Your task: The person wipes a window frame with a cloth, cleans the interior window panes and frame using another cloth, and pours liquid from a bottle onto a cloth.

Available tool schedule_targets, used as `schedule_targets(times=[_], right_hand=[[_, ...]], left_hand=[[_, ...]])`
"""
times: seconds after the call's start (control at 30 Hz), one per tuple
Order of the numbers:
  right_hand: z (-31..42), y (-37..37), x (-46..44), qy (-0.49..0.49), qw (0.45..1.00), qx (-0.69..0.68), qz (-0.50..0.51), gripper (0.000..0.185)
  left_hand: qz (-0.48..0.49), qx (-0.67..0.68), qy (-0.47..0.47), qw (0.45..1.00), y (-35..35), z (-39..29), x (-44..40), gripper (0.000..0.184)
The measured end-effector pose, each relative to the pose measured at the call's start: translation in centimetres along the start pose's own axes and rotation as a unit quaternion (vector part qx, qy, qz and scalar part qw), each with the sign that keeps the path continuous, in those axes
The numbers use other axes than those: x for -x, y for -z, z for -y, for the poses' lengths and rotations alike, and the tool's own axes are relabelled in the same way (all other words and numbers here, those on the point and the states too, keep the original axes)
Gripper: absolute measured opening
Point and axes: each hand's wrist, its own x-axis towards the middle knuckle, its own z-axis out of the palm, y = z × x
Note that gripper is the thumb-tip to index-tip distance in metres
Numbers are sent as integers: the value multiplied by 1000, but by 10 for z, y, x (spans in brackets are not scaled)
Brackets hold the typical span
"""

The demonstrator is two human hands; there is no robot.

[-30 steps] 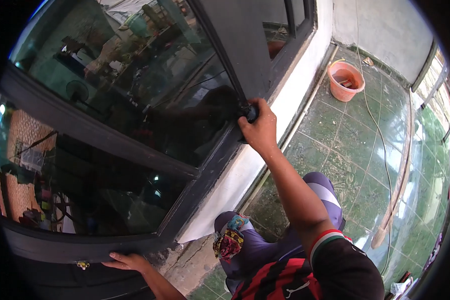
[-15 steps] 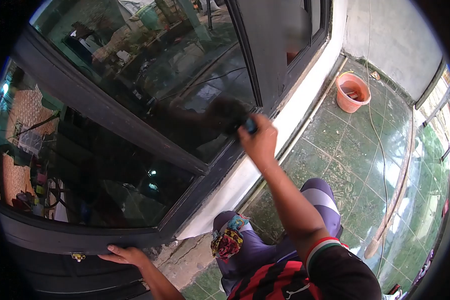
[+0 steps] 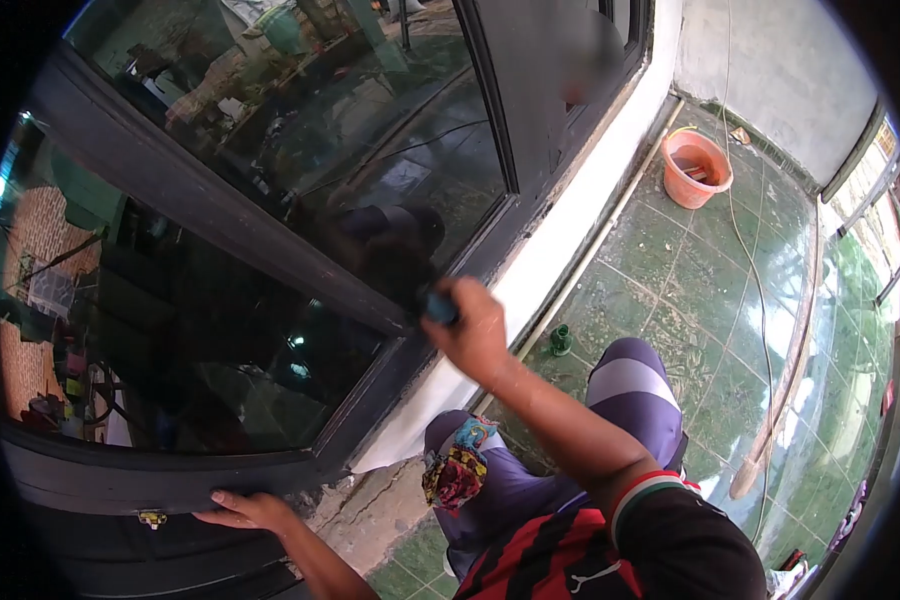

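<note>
My right hand [image 3: 470,325] is closed round a small dark object [image 3: 439,306], partly hidden by the fingers, at the lower right corner of the upper glass pane [image 3: 370,150]. The dark frame [image 3: 220,215] runs round this pane and the lower one [image 3: 220,350]. At the bottom left, my left hand [image 3: 245,510] lies with its fingers spread on the frame's lower rail, just right of a small brass-coloured latch [image 3: 152,519]. It holds nothing.
An orange bucket [image 3: 692,188] stands on the green tiled floor [image 3: 710,300] near the wall. A green glass object [image 3: 561,340] is beside my knee. A pipe [image 3: 610,225] and a cable [image 3: 760,285] run along the floor. A patterned cloth [image 3: 457,474] lies on my other knee.
My right hand has moved down and left along the pane's edge with the dark object. The green glass object has come into sight. My left hand still rests on the rail.
</note>
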Motion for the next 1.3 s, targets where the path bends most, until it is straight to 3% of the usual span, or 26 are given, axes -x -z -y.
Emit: schedule_targets(times=[0.1, 0.2, 0.23, 0.33, 0.4, 0.47, 0.53, 0.57, 0.6, 0.67, 0.73, 0.8, 0.93, 1.03, 1.1, 1.13, 1.27, 1.3], right_hand=[[-9, 8, -31, -172, 984, 5, -46, 37], [3, -9, 5, 29, 999, 38, -11, 38], [13, -8, 14, 46, 998, 11, 40, 39], [-13, 3, -8, -38, 999, -6, 15, 42], [-14, 20, -44, -183, 981, -16, -53, 36], [-14, 11, -36, -112, 992, 25, -51, 38], [-1, 3, -3, -67, 996, -17, 47, 41], [3, -1, 9, 5, 996, -35, 77, 43], [5, 0, 10, 9, 995, -18, 102, 42], [-8, 8, -8, -43, 997, -22, 60, 40], [-11, 21, -39, -189, 981, -18, -27, 38], [-11, 9, -29, -110, 993, 15, -40, 38], [5, -1, 5, -7, 994, -36, 100, 42], [-29, 14, -36, -9, 1000, 26, -8, 37], [-49, 36, -78, -125, 990, -2, -67, 34], [-55, 45, -94, -119, 987, 45, -101, 31], [-37, 32, -71, -91, 993, 37, -62, 39], [-32, 23, -51, -62, 997, 40, -10, 42]], left_hand=[[27, 11, -25, 999, 0, -4, -1, 68], [21, -11, -50, 998, -2, -7, -1, 67], [19, -2, -41, 999, -4, -5, 0, 67], [12, 6, -21, 1000, -1, 1, 0, 68], [1, -5, -18, 1000, -1, 0, 0, 67], [-7, -20, -20, 1000, 0, 0, 1, 67], [-4, -15, -28, 1000, -3, 2, 0, 67], [3, -5, -33, 999, -1, 4, -1, 67], [11, 3, -38, 999, 0, 5, -2, 67], [8, 6, -26, 1000, -1, 1, 0, 66], [5, 5, -22, 1000, 0, -1, 0, 65], [0, 8, -24, 1000, -3, -2, 1, 64], [26, 14, -41, 999, -2, 2, -2, 66], [16, 15, -22, 1000, -2, -1, -1, 67], [-2, 15, -4, 1000, -1, 4, -1, 68], [-3, 11, -7, 1000, 1, 6, -1, 68], [8, -4, -31, 999, 1, 6, -3, 70], [13, -10, -38, 999, 0, 4, -2, 71]])
